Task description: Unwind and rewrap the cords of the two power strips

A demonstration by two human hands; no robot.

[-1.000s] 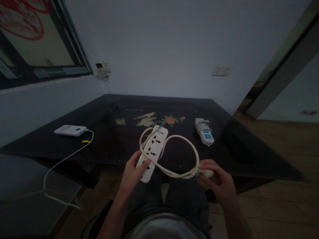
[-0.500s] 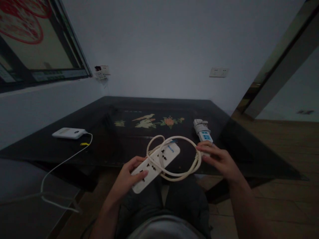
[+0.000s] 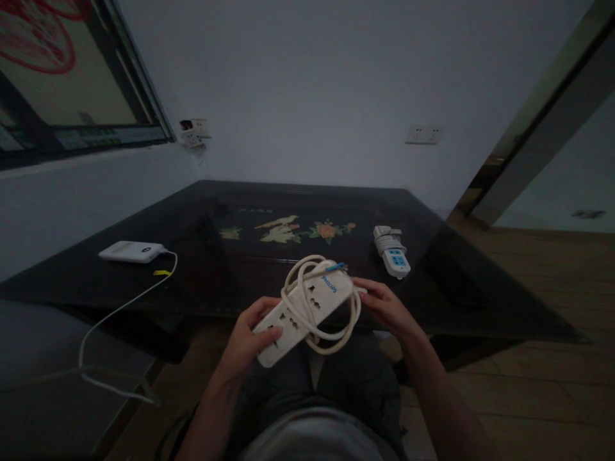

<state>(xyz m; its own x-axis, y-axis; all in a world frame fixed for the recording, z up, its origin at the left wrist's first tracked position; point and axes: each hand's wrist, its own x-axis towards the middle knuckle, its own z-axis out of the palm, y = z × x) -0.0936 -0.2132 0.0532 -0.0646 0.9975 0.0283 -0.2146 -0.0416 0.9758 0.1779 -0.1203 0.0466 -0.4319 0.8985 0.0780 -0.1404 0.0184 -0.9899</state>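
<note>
My left hand [image 3: 254, 336] grips the lower left end of a white power strip [image 3: 331, 288], thumb on the socket face and fingers beneath. The strip is tilted over the table's front edge and my lap. Its white cord [image 3: 353, 320] loops around the strip's middle, and bare-looking blue wire ends [image 3: 336, 267] lie near the printed brand name. My right hand [image 3: 384, 305] is closed on the cord at the strip's right end, fingers and thumb pinching it; part of the grip is hidden.
A second power strip [image 3: 396, 261] with blue sockets, its cord wound round it, lies on the dark table [image 3: 192, 282] at right. A dark flat object [image 3: 456, 282] is beside it. On the left, a white power bank [image 3: 132, 251] trails a cable [image 3: 125, 304] over the edge.
My right hand has moved left with the cord, drawing the wide loop in close against the strip. The left hand keeps its hold.
</note>
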